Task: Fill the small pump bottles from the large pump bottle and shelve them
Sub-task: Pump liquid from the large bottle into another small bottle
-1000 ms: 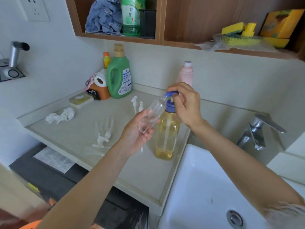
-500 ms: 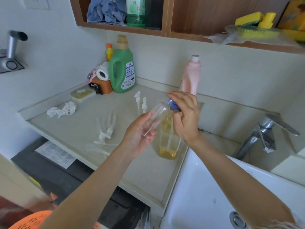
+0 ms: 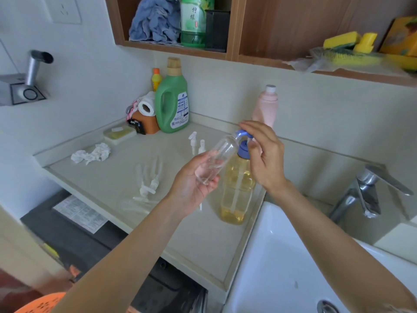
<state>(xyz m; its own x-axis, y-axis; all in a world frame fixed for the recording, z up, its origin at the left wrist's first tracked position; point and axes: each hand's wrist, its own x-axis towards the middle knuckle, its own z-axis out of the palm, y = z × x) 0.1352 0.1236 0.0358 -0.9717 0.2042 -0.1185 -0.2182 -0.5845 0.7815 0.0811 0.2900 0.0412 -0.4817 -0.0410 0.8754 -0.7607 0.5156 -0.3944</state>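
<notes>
Tilting the small bottle in my curled left hand meets the spout, right hand relaxed atop the pump.

in the middle of the frame the large pump bottle is standing at the counter's right edge, and the left hand is tilting a small clear bottle against its blue spout, with the right hand on the pump, so that spot is taken. just left of centre, loose clear bottles and white pumps are lying in the way, and two pump heads are standing behind them. a crumpled tissue is sitting further left. bare counter is showing in the lower middle, towards the front edge. at upper right a bag of sponges is crowding the shelf, with open room to its left.
</notes>
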